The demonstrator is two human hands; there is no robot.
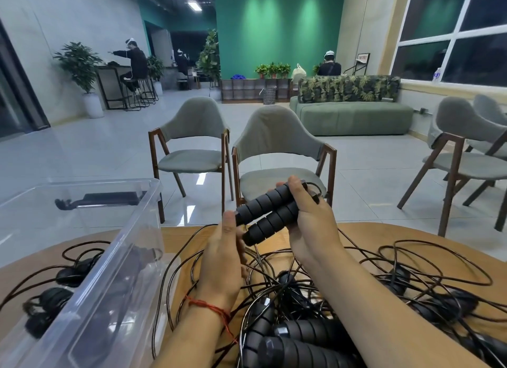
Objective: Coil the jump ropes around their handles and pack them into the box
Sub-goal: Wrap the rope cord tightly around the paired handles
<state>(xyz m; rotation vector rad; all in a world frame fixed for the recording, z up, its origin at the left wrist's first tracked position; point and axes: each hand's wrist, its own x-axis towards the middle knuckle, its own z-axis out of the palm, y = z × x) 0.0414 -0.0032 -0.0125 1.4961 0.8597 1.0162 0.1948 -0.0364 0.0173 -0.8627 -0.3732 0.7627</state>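
Above a wooden lounge table (181, 238) strewn with jump ropes (301, 331), right hand (312, 222) grips two foam handles (267, 211); left hand (223, 254) touches their ends (grip unclear); plastic box (131, 230) alongside.

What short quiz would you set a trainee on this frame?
1. True or false: the right hand grips two black ribbed foam handles side by side.
2. Where does the clear plastic box sit? A) to the person's left B) to the person's right C) on a grey chair
3. Fill in: the loose black jump ropes lie tangled on the ___ table.
Key: 1 true; 2 A; 3 wooden.
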